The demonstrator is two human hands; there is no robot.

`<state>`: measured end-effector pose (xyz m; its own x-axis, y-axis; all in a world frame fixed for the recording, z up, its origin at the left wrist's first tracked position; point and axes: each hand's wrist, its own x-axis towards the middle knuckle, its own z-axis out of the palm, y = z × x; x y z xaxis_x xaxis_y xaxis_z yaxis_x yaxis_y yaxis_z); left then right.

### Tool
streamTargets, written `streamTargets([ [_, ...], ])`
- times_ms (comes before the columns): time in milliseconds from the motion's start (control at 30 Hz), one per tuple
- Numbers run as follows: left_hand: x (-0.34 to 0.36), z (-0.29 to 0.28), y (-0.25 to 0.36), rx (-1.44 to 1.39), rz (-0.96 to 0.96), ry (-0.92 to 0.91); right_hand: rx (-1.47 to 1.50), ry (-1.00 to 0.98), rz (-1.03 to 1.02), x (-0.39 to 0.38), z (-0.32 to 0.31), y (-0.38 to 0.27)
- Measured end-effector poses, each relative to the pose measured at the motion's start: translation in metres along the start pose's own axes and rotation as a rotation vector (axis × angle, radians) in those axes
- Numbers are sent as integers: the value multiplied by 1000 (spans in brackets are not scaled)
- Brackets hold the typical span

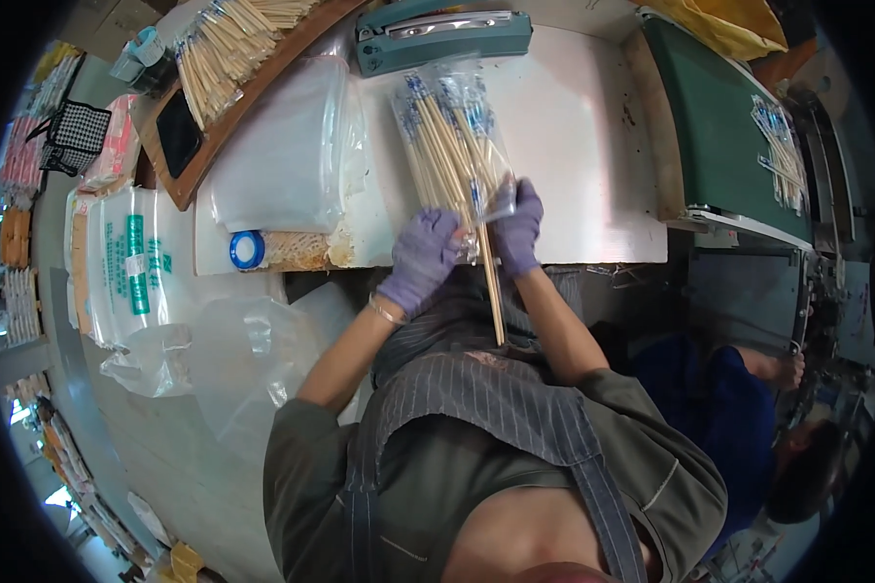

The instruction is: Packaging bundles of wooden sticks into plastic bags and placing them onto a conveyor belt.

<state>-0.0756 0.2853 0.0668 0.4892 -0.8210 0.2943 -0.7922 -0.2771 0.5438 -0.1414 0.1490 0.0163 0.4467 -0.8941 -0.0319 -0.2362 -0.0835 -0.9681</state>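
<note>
A clear plastic bag [457,126] of thin wooden sticks with blue-patterned ends, resembling chopsticks, lies on the white table in front of me. At the bag's near end, my left hand [423,255], in a purple glove, closes its fingers on the plastic. My right hand [517,231], gloved alike, grips the bag's right side near the same end. Between the hands a few sticks [493,303] stick out of the bag toward my apron, past the table edge. My fingertips are partly hidden by plastic and sticks.
A teal bag sealer [443,41] stands behind the bag. To the left lie stacked clear bags [280,146], a tape roll [247,250], a phone [178,134] and loose sticks [228,49]. Bundled sticks [778,155] rest on a green surface at right. Another person [719,398] is at lower right.
</note>
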Motion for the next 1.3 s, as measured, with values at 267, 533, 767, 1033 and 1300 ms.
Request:
streamTargets([
  [267, -106, -36, 37, -948, -445, -740, -408, -896, -435, -102, -131, -33],
  [533, 80, -186, 36, -183, -116, -190, -559, -425, -808, 27, -89, -211],
  [767, 96, -216, 41, -266, -74, 97, -423, -427, -866, 42, -102, -253],
  [1033, 106, -171, 46, -750, -155, 205, -715, -435, -1239, 16, -52, -252],
  [1300, 93, -28, 3, -806, -182, 130, -295, -343, -1245, 107, -5, -233],
])
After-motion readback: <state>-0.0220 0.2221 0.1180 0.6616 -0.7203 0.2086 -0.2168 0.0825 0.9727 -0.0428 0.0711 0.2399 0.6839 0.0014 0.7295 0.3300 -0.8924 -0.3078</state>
